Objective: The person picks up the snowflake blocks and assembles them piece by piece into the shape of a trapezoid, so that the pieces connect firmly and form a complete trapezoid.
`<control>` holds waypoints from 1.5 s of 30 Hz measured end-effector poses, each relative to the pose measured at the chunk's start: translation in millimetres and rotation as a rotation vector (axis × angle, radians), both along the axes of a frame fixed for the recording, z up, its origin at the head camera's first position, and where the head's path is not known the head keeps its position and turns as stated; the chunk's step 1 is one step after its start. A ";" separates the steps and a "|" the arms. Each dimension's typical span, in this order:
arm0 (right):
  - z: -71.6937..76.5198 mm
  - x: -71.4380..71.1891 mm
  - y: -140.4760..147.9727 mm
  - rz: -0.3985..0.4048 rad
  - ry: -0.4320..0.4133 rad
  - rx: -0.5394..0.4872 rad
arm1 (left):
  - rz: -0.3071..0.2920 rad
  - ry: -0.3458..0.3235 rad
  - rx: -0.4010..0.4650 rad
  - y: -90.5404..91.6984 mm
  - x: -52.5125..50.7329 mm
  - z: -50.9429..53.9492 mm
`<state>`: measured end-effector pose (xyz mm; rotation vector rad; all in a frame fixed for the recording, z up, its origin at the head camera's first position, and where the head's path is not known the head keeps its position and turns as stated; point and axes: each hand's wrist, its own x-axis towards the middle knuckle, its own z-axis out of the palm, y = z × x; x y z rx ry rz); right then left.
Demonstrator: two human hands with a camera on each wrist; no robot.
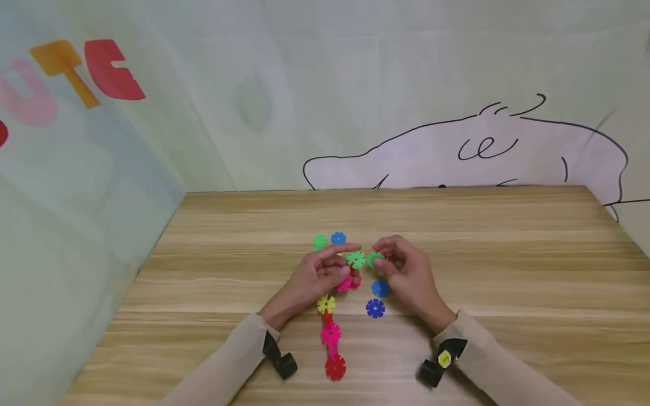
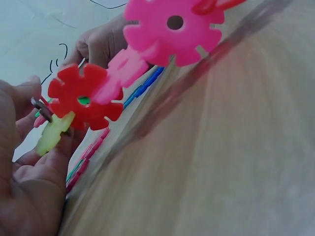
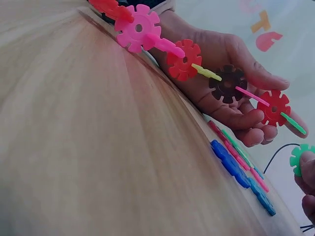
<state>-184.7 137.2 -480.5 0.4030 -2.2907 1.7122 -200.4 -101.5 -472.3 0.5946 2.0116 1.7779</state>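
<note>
My left hand (image 1: pixel 317 276) grips the far part of a chain of plastic snowflake discs (image 1: pixel 331 334). The chain joins red, pink, yellow and dark discs slot to slot, and its lower part hangs toward me. A green end disc (image 1: pixel 356 259) sticks out past the left fingertips; in the right wrist view this disc (image 3: pixel 294 124) is edge-on, joined to a red disc (image 3: pixel 274 108). Between thumb and fingers my right hand (image 1: pixel 411 276) pinches a separate green disc (image 1: pixel 374 259). A small gap parts the two green discs.
Two blue discs (image 1: pixel 375 308) lie on the wooden table (image 1: pixel 508 254) beneath the right hand. Beyond the left hand are a loose green disc (image 1: pixel 319 241) and a lighter blue disc (image 1: pixel 338 238). More flat discs (image 3: pixel 230 147) are partly hidden by the hands. A printed cloth backdrop stands behind.
</note>
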 end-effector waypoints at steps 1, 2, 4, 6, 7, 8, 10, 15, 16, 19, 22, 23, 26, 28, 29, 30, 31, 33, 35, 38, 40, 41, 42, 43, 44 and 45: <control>0.2 0.3 -0.1 -0.002 0.002 -0.013 | 0.000 0.003 0.000 0.1 -0.2 -0.1; 0.4 0.5 -0.1 -0.004 0.004 -0.027 | -0.001 0.009 -0.001 0.2 -0.4 -0.3; 0.5 0.5 0.1 -0.005 0.010 -0.052 | -0.002 0.021 -0.001 0.5 -0.6 -0.6; 0.8 0.6 0.3 -0.004 0.017 -0.079 | -0.008 0.024 0.009 0.8 -0.3 -0.9; 0.9 0.6 0.5 -0.004 0.018 -0.088 | -0.012 0.021 0.015 0.9 0.0 -1.0; 1.0 0.7 0.8 -0.003 0.022 -0.091 | -0.018 0.019 0.022 1.2 0.2 -1.1; 1.3 1.3 1.3 0.000 0.026 -0.096 | -0.026 0.005 0.034 1.4 1.0 -0.8; 1.3 1.4 1.9 -0.002 0.028 -0.092 | -0.025 -0.003 0.031 1.8 1.4 -0.4; 0.8 1.0 2.0 0.000 0.033 -0.091 | -0.025 0.000 0.025 2.0 1.3 -0.4; -1.0 1.3 1.8 0.014 0.049 -0.078 | -0.032 0.010 0.008 2.7 1.5 -0.8; -3.0 1.7 1.4 0.037 0.093 -0.043 | -0.040 0.010 -0.005 3.2 2.1 -1.3; -3.4 1.8 1.3 0.043 0.120 -0.025 | -0.044 0.009 -0.004 3.4 2.1 -1.9; -4.1 0.5 1.4 0.062 0.196 0.027 | -0.042 0.006 -0.010 4.3 2.0 -2.1; -3.8 -0.4 1.3 0.078 0.231 0.059 | -0.033 0.012 -0.019 4.7 1.9 -2.5; -3.6 -0.7 1.1 0.085 0.237 0.066 | -0.027 0.019 -0.030 4.7 2.0 -2.5; -3.2 -1.0 1.0 0.090 0.236 0.072 | -0.018 0.027 -0.044 4.8 2.2 -2.1; -3.0 -1.1 0.7 0.094 0.233 0.080 | -0.009 0.034 -0.055 4.4 2.6 -2.3; -2.9 -1.1 0.2 0.099 0.221 0.084 | 0.001 0.032 -0.057 3.6 3.7 -2.5; -2.1 -0.6 0.2 0.100 0.196 0.083 | 0.005 0.032 -0.056 3.1 4.5 -2.1; -0.2 0.8 1.2 0.105 0.142 0.080 | 0.008 0.041 -0.049 3.3 4.5 -1.9; 0.8 1.2 1.9 0.113 0.106 0.072 | 0.020 0.055 -0.059 3.5 4.3 -1.2; 1.1 1.2 2.2 0.120 0.092 0.071 | 0.026 0.061 -0.061 3.6 4.2 -0.9; 1.1 1.3 2.6 0.126 0.082 0.071 | 0.032 0.069 -0.066 3.6 4.0 -0.7; 0.8 1.2 3.1 0.130 0.076 0.071 | 0.034 0.075 -0.064 3.8 3.7 -0.7; 0.6 1.3 3.8 0.133 0.069 0.070 | 0.036 0.082 -0.058 3.9 3.3 -0.9; 0.6 1.6 4.5 0.130 0.062 0.071 | 0.035 0.090 -0.047 4.0 2.6 -1.3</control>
